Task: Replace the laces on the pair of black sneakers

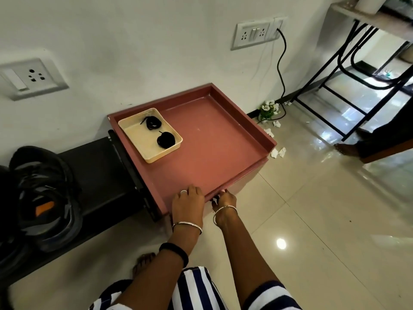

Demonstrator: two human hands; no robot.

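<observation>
Now we've got our left hand (188, 198) curled over the front rim of the drawer (260, 133), right hand (224, 201) pinching it just beside. The laces (165, 139) sit coiled in the tray (134, 136), ahead and left near the wall (111, 41), so the left hand is nearer.

A single wide-angle view is taken from the head, aimed forward and down. The pink drawer (207, 139) is framed centrally and close, with the left hand (188, 199) and right hand (225, 202) at its near edge.
</observation>
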